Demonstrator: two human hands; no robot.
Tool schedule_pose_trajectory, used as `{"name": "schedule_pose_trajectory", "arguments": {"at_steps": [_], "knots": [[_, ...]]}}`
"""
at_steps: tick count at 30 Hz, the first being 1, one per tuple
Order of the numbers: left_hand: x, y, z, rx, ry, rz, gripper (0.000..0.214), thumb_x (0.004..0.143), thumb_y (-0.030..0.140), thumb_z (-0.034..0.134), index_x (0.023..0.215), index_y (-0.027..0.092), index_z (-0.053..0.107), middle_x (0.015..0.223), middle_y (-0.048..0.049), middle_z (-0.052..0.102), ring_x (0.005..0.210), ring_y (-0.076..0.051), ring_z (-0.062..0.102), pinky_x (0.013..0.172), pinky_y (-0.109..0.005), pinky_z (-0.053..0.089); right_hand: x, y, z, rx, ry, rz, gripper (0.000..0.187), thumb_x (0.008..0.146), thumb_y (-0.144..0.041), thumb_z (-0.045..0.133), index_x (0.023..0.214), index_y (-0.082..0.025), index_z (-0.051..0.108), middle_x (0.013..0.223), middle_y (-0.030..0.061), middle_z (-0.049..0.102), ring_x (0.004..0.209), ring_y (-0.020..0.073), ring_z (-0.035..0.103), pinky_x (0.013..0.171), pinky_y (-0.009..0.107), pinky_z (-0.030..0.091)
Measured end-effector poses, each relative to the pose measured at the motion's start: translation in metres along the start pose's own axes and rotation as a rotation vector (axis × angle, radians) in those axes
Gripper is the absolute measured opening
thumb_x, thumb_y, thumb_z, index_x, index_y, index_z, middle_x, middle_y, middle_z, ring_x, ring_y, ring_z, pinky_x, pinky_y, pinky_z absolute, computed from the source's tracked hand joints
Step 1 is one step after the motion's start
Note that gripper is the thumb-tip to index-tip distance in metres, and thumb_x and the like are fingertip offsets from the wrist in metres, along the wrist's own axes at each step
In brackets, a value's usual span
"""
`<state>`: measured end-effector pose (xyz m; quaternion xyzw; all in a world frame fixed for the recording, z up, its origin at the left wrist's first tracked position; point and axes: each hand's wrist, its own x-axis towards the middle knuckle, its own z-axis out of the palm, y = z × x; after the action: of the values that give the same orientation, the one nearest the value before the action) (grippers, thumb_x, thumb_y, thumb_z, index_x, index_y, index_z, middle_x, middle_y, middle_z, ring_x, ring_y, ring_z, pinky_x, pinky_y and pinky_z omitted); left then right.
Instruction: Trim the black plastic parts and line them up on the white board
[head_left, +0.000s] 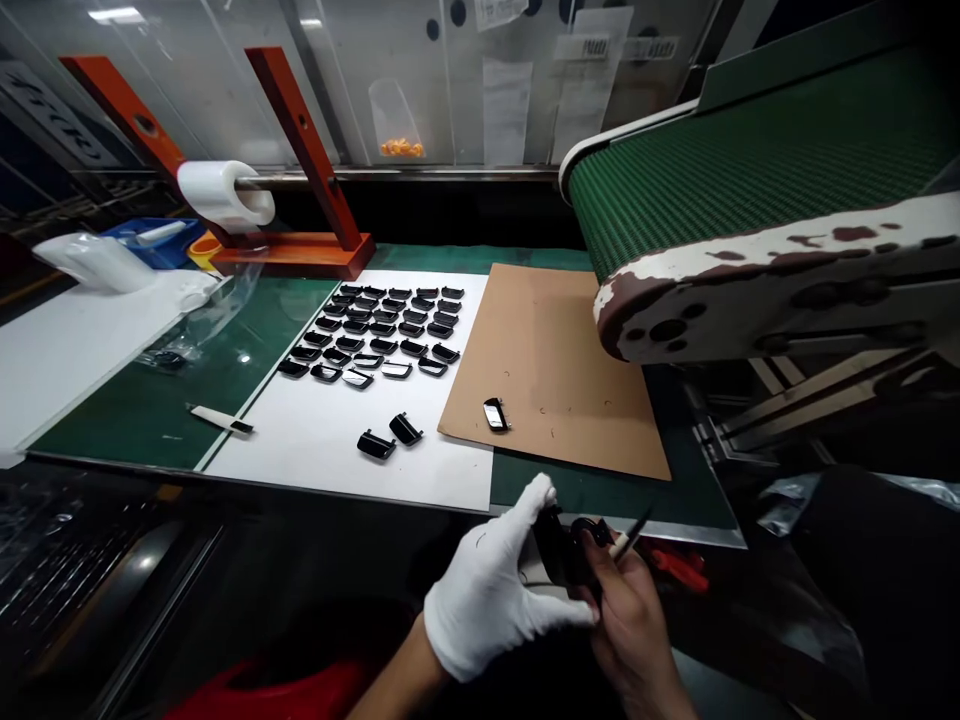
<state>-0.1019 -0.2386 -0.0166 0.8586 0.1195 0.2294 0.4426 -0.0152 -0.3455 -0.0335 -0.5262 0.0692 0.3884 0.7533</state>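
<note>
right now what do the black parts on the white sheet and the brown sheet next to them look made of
The black parts look like moulded plastic with a gloss black finish, given their sharp highlights; coated metal is possible. The brown sheet looks like matte cardboard, dull with no shine.

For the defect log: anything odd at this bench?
Conveyor side frame is badly chipped, white paint flaking to brown. Two black parts lie outside the rows on the white sheet. Left hand gloved, right hand bare.
</note>
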Motion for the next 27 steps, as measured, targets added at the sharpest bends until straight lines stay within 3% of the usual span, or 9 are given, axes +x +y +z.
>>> {"name": "schedule_pose_trajectory", "arguments": {"at_steps": [4,8,10,12,15,21,27], "knots": [[0.001,-0.003,0.000,0.081,0.056,0.035,0.100,0.063,0.030,0.082,0.144,0.024,0.023,0.122,-0.0071,0.063,0.105,-0.020,0.064,0.092,-0.026,0.053,-0.002,0.001,0.004,-0.084,-0.091,-0.050,0.030,0.064,-0.043,0.077,0.065,-0.018,0.059,0.048,-0.0068,0.046,0.036,0.0032,0.030,0.032,0.017,0.019],[0.000,-0.012,-0.005,0.145,0.056,0.024,0.091,0.067,0.030,0.078,0.142,0.021,0.027,0.118,-0.0075,0.064,0.101,-0.019,0.066,0.089,-0.026,0.055,-0.002,-0.009,-0.001,-0.141,-0.049,-0.112,0.038,0.074,-0.053,0.065,0.089,-0.018,0.067,0.061,0.0004,0.062,0.032,0.0000,0.031,0.033,0.017,0.013],[0.000,-0.017,-0.008,0.218,0.055,0.077,0.087,0.069,0.028,0.077,0.141,0.020,0.028,0.122,-0.0098,0.062,0.103,-0.021,0.065,0.090,-0.028,0.054,-0.003,-0.015,-0.006,-0.229,-0.042,-0.182,0.044,0.078,-0.056,0.059,0.098,-0.018,0.067,0.057,0.0025,0.064,0.032,0.0026,0.037,0.034,0.018,0.016],[-0.001,-0.022,-0.010,0.277,0.039,0.156,0.086,0.070,0.025,0.076,0.141,0.017,0.028,0.126,-0.0129,0.059,0.108,-0.024,0.062,0.093,-0.032,0.053,-0.004,-0.020,-0.008,-0.361,-0.067,-0.197,0.042,0.075,-0.052,0.065,0.100,-0.018,0.068,0.045,0.0002,0.059,0.033,0.0056,0.041,0.034,0.018,0.018],[-0.003,-0.026,-0.011,0.307,0.024,0.236,0.082,0.073,0.024,0.073,0.141,0.015,0.028,0.127,-0.0148,0.058,0.113,-0.026,0.059,0.094,-0.035,0.052,-0.005,-0.025,-0.008,-0.491,-0.132,-0.122,0.036,0.071,-0.043,0.072,0.096,-0.018,0.069,0.035,-0.0050,0.049,0.029,0.0040,0.036,0.033,0.017,0.016],[-0.021,-0.029,-0.001,0.226,0.132,0.236,0.077,0.075,0.031,0.072,0.140,0.018,0.033,0.125,-0.0125,0.060,0.105,-0.023,0.065,0.091,-0.030,0.055,-0.005,-0.026,-0.007,-0.307,-0.189,0.046,0.028,0.070,-0.038,0.074,0.085,-0.016,0.071,0.063,0.0046,0.069,0.027,-0.0045,0.028,0.033,0.014,0.010],[-0.033,-0.022,0.007,0.115,0.190,0.275,0.078,0.073,0.033,0.074,0.139,0.019,0.035,0.119,-0.0110,0.065,0.105,-0.023,0.065,0.093,-0.031,0.054,0.002,-0.009,-0.010,-0.254,-0.335,0.241,0.040,0.055,-0.049,0.080,0.068,-0.014,0.065,0.048,-0.0009,0.059,0.024,-0.0033,0.020,0.027,0.013,0.011]]}}
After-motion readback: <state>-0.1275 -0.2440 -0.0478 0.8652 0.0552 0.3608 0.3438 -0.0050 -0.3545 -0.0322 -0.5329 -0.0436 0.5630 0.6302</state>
